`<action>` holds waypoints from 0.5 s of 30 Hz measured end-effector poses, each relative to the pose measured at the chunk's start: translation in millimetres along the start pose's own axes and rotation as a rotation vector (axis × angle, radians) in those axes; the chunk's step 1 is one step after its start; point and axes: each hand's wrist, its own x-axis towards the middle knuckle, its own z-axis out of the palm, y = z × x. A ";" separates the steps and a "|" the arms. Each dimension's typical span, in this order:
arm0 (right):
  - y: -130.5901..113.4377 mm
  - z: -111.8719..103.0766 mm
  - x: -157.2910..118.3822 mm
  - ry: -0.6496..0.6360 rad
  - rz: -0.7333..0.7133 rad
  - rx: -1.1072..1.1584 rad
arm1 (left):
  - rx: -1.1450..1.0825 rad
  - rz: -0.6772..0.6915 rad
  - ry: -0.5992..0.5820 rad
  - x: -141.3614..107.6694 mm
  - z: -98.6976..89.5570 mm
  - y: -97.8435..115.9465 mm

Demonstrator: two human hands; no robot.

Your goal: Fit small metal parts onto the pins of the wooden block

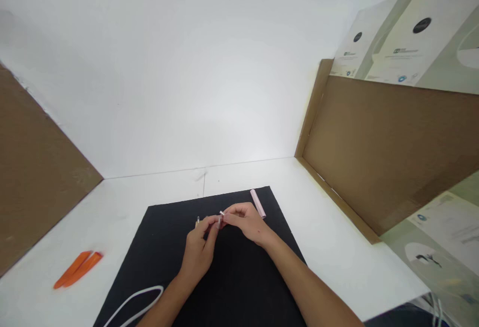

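Observation:
Over the black mat [247, 277], my left hand [200, 247] and my right hand [243, 222] meet at the fingertips. Each pinches at a small, shiny, clear or silvery piece [221, 213]; its kind is too small to make out, and I cannot tell whether it is one piece or two. Beyond my left fingers a small upright object [198, 220] with a pale yellowish base shows, partly hidden by the hand. Just past my right hand, a pale pink tube [258, 203] lies on the mat.
Two orange strip-like items [78, 269] lie on the white table at the left. A white cable loop [140, 294] runs by my left forearm. Cardboard panels stand at the left [37, 167] and right [389, 152], with a white wall [209, 67] behind.

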 end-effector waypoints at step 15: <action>-4.0 -2.4 -1.3 -0.067 0.001 -0.019 | 0.042 0.015 0.009 -0.2 0.1 -3.9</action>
